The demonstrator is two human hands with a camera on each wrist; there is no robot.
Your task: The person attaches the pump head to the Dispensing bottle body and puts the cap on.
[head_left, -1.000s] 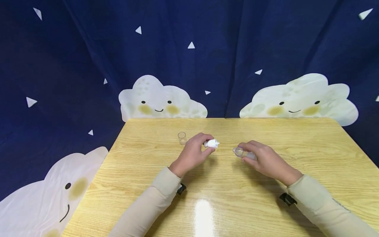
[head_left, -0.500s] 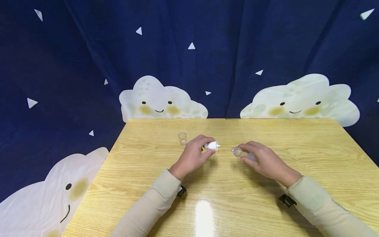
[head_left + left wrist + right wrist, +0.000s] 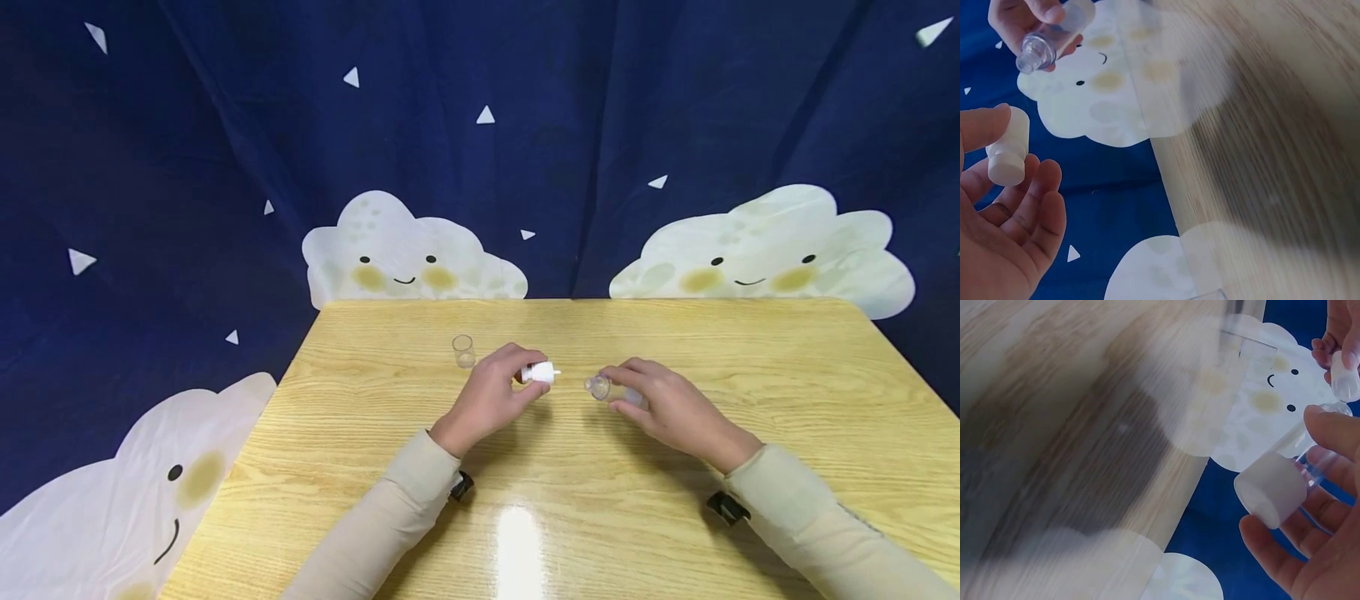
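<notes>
My left hand pinches a white pump head between thumb and fingers, its thin tip pointing right. In the left wrist view the pump head shows a rounded end, with the other fingers loosely bent below it. Facing it, my right hand grips a small clear bottle lying nearly level, neck to the left. The right wrist view shows the bottle's whitish base toward the camera. A gap separates the pump head from the bottle. Just beyond my left hand, a clear cap stands on the table.
The wooden table stretches under both arms. Behind it hangs a dark blue curtain printed with smiling clouds and white triangles. The table's far edge runs close to the curtain.
The white pump head has shifted slightly right and down and turned a little in my left hand. The bottle's neck has moved slightly left. The clear cap stays put.
</notes>
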